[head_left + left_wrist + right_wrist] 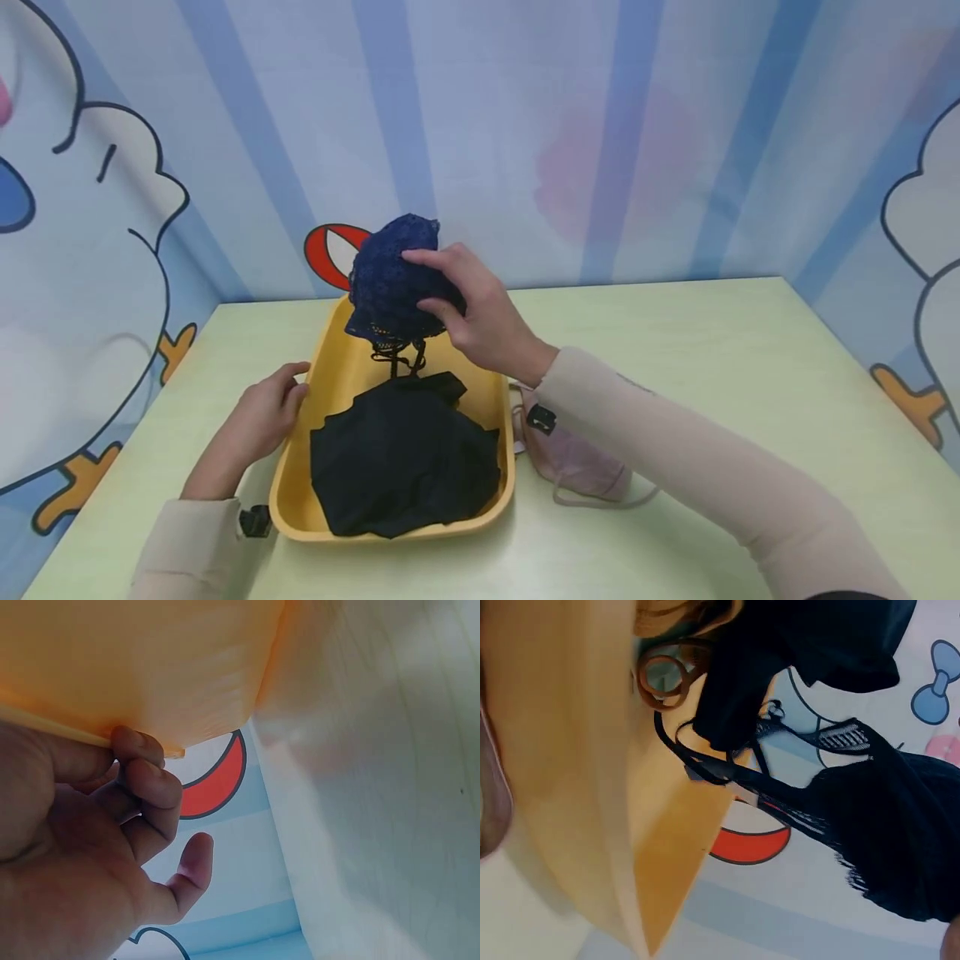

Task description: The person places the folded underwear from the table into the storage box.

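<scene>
My right hand (487, 308) pinches a navy lace bra (397, 275) between thumb and fingers, up over the far half of a yellow tub (281, 500). Its straps dangle below the cups toward the tub, and in the right wrist view the bra (892, 817) hangs beside black cloth. A black cloth garment (405, 467) lies spread over the near half of the tub. At the tub's left side, my left hand (262, 417) holds the rim with curled fingers; the left wrist view shows its fingertips (139, 742) against the rim.
A pale pink garment with thin straps (577, 462) lies on the table right of the tub, partly under my right forearm. In the right wrist view, a brown ring-shaped thing (664, 705) shows inside the tub. A printed cloth backdrop (480, 125) stands behind the light table (675, 333).
</scene>
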The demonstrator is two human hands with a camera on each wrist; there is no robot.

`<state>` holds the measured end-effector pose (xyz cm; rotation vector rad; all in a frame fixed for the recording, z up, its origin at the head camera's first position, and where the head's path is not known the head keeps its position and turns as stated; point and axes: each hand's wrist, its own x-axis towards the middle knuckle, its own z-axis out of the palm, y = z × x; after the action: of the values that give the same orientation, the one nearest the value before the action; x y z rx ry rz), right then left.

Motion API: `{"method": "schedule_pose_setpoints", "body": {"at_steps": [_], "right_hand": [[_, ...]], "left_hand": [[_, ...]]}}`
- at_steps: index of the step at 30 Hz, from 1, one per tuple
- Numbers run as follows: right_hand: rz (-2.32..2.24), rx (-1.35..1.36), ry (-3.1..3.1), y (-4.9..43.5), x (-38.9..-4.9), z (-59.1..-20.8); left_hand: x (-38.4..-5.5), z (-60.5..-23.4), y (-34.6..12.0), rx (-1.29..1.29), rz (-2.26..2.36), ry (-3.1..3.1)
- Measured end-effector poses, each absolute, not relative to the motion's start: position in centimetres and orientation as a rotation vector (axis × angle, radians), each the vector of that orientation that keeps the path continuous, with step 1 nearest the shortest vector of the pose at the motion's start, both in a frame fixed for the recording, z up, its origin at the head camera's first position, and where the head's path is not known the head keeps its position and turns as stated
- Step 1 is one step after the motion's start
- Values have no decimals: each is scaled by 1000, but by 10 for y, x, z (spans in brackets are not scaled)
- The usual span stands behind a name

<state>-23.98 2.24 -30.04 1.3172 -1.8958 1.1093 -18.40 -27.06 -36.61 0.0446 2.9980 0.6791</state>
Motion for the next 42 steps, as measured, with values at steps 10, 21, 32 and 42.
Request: {"method": "schedule_pose_setpoints", "body": {"at_steps": [10, 21, 32, 42], "right_hand": [[1064, 1277, -2276, 21, -251, -324], [921, 1161, -2687, 20, -264, -344], [654, 905, -3091, 12, -273, -355], [641, 776, -3051, 26, -270, -340]], "left_hand": [[-185, -366, -266, 61, 691, 2996], [-185, -367, -263, 57, 703, 2975], [-186, -367, -259, 52, 702, 2972], [-186, -367, -262, 61, 717, 2960]]}}
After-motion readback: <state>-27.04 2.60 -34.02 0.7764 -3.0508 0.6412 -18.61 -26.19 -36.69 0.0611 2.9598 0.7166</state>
